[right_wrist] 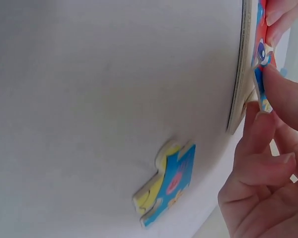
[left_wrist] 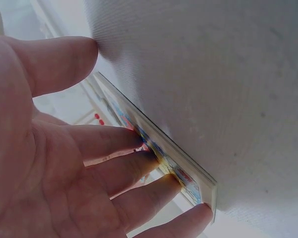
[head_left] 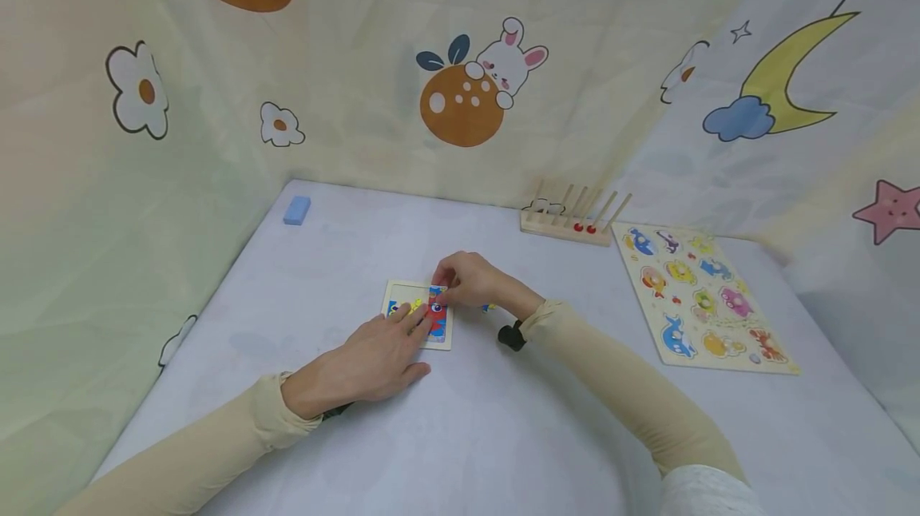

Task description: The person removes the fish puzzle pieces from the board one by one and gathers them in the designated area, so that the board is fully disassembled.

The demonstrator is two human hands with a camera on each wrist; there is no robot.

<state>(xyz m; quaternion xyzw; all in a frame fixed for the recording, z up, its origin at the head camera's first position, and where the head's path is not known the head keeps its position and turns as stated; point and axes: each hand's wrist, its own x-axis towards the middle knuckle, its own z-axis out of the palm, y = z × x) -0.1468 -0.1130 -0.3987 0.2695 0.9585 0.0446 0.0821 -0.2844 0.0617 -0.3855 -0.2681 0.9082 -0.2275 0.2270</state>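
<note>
A small jigsaw puzzle in a pale wooden frame (head_left: 446,338) lies on the table, partly filled with blue, yellow and red pieces. My left hand (head_left: 374,355) rests flat on it, straight fingertips touching the pieces and frame, thumb apart on the table side. At the puzzle's far right corner, my right hand (head_left: 470,280) pinches a blue puzzle piece (right_wrist: 260,82) between thumb and finger. That piece is tilted at the frame's corner, beside the red piece (right_wrist: 261,30) with an eye. One loose blue and yellow puzzle piece (right_wrist: 171,181) lies on the table near the right hand.
At the back right stands a wooden peg rack (head_left: 568,228) with two red beads. A sea-animal peg puzzle board (head_left: 647,312) lies to the right. The blue block (head_left: 297,210) sits at the far left. Patterned fabric (head_left: 345,101) hangs behind and around the table.
</note>
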